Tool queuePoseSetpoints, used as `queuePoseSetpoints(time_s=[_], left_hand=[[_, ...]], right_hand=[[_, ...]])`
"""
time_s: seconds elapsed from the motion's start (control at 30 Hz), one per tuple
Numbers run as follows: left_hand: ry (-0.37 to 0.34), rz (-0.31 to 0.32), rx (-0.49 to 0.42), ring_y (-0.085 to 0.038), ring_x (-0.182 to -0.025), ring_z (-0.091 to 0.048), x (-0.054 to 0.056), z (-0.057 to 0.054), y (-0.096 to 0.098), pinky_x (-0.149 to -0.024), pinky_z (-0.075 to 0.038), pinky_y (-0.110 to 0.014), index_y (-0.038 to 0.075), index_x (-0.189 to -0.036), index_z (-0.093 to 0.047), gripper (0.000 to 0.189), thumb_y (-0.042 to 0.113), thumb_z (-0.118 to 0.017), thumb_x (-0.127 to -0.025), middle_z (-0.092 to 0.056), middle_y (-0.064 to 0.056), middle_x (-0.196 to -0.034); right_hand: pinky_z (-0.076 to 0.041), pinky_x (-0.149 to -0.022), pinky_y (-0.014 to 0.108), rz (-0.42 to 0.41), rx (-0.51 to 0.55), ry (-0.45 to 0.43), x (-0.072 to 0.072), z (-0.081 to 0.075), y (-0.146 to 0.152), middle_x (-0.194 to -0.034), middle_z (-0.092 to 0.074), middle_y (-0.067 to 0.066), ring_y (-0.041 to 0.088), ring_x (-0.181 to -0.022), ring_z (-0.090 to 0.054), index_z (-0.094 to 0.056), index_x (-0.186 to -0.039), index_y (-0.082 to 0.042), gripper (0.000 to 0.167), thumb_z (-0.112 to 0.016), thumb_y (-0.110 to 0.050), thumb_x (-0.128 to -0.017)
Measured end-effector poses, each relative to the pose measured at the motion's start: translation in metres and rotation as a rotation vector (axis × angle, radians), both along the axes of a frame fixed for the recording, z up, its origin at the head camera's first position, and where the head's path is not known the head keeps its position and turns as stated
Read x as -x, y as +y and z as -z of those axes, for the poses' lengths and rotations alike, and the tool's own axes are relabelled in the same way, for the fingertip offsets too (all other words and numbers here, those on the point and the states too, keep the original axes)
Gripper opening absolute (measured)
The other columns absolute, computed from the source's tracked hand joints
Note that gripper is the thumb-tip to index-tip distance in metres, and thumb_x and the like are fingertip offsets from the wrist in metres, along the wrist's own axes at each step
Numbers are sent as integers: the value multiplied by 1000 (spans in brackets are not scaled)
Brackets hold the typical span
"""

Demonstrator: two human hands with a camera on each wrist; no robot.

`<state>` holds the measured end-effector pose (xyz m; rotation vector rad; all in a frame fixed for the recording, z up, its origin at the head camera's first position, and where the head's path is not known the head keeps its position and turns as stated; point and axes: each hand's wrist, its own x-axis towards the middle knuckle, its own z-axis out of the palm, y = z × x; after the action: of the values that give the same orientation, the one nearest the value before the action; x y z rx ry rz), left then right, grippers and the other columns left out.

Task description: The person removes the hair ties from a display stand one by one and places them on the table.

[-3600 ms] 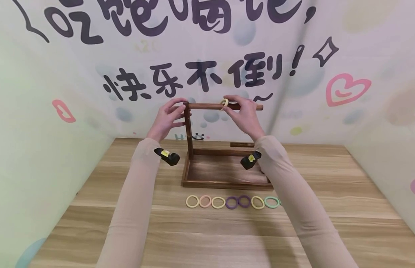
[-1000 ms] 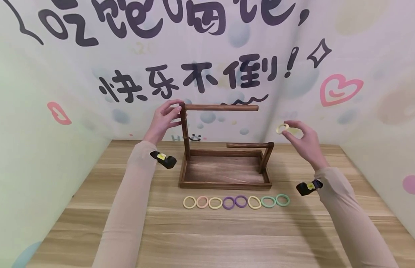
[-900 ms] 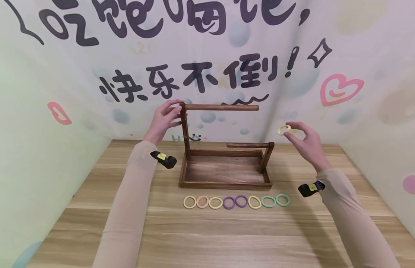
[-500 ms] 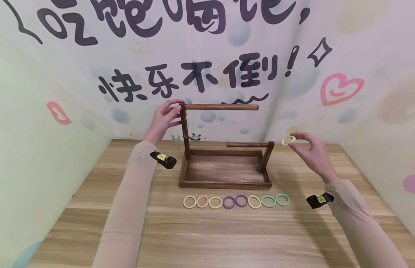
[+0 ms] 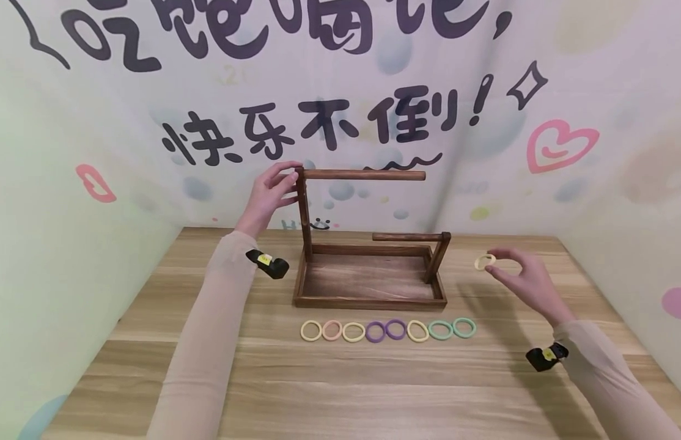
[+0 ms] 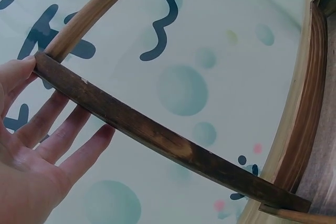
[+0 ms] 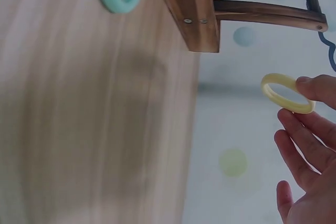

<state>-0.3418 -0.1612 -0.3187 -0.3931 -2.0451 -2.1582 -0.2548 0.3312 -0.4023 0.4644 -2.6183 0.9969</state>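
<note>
My left hand (image 5: 267,194) grips the top of the tall left post (image 6: 131,121) of a dark wooden rack, its thumb at the corner where the upper bar (image 5: 368,175) joins. In the right wrist view, my right hand (image 7: 315,156) pinches a pale yellow hair tie (image 7: 270,95) between thumb and fingertips, the other fingers spread. The head view puts this hair tie (image 5: 478,264) in the air to the right of the rack. A shorter bar (image 5: 406,237) reaches left from the rack's low right post (image 5: 438,260). Both bars carry nothing.
Along the front of the rack's tray base (image 5: 368,304), several hair ties lie in a row on the wooden table (image 5: 340,385), from a yellow one (image 5: 303,333) to a green one (image 5: 456,333). A printed cloth wall (image 5: 236,201) stands close behind.
My right hand has taken the yellow hair tie off the upper bar, moved it right, then lowered it beside the rack. My left hand has stayed at the post's top.
</note>
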Motion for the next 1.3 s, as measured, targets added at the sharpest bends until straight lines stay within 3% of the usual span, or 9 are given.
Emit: queuePoseSetpoints(time_s=[0.13, 0.37, 0.63, 0.83, 1.0, 1.07, 1.23, 1.3], left_hand=[[-4, -6, 3, -26, -101, -63, 0, 0, 1, -89, -52, -45, 15, -123, -62, 26, 18, -58, -98, -62, -13, -114], [-4, -7, 9, -27, -102, -62, -1, 0, 3, -91, -51, -46, 15, -125, -61, 27, 19, -58, -99, -62, -13, -115], [-2, -32, 19, -28, -102, -63, 0, 0, 3, -90, -52, -43, 13, -126, -61, 29, 20, -59, -98, -62, -16, -117], [15, -50, 42, -30, -104, -62, -1, 0, 4, -90, -51, -44, 12, -127, -61, 30, 19, -58, -99, -61, -18, -119], [23, -61, 56, -29, -104, -62, -3, -1, 5, -91, -51, -45, 12, -128, -60, 30, 20, -57, -99, -61, -17, -120], [22, -71, 53, -29, -103, -62, -4, -1, 6, -91, -51, -45, 12, -128, -60, 30, 20, -57, -99, -61, -17, -120], [34, -86, 43, -30, -103, -62, -5, 1, 9, -90, -51, -44, 9, -131, -58, 33, 19, -55, -100, -60, -19, -121], [40, -86, 46, -31, -105, -62, -5, 2, 9, -91, -51, -44, 8, -133, -56, 34, 19, -54, -101, -59, -19, -123]], right_hand=[[-40, -86, 52, -7, -27, -24, -7, 8, 8, -113, -63, 23, 38, -109, -52, -61, -118, 2, 34, -70, -16, -91], [-41, -84, 30, 2, -74, -96, -20, 21, 20, -116, -64, 15, 28, -108, -53, -62, -120, -5, 35, -70, -24, -91], [-43, -85, 59, -80, -55, -111, -32, 35, 21, -110, -66, 17, 38, -105, -55, -63, -115, -1, 31, -73, -13, -88], [-47, -84, 52, -93, -83, -117, -39, 43, 21, -109, -68, 12, 19, -102, -58, -65, -114, -3, 31, -74, -11, -86], [-47, -86, 58, -141, -68, -163, -44, 48, 22, -111, -67, 11, 18, -104, -58, -64, -116, -3, 33, -74, -11, -86], [-49, -87, 54, -155, -66, -182, -46, 50, 23, -111, -67, 11, 18, -104, -58, -63, -117, -4, 34, -75, -11, -85], [-51, -84, 29, -193, -52, -195, -50, 54, 26, -109, -67, 8, 9, -100, -60, -64, -115, -3, 33, -75, -9, -84], [-51, -82, 25, -218, -46, -188, -52, 56, 27, -108, -67, 9, 8, -99, -60, -64, -114, -3, 32, -75, -7, -84]])
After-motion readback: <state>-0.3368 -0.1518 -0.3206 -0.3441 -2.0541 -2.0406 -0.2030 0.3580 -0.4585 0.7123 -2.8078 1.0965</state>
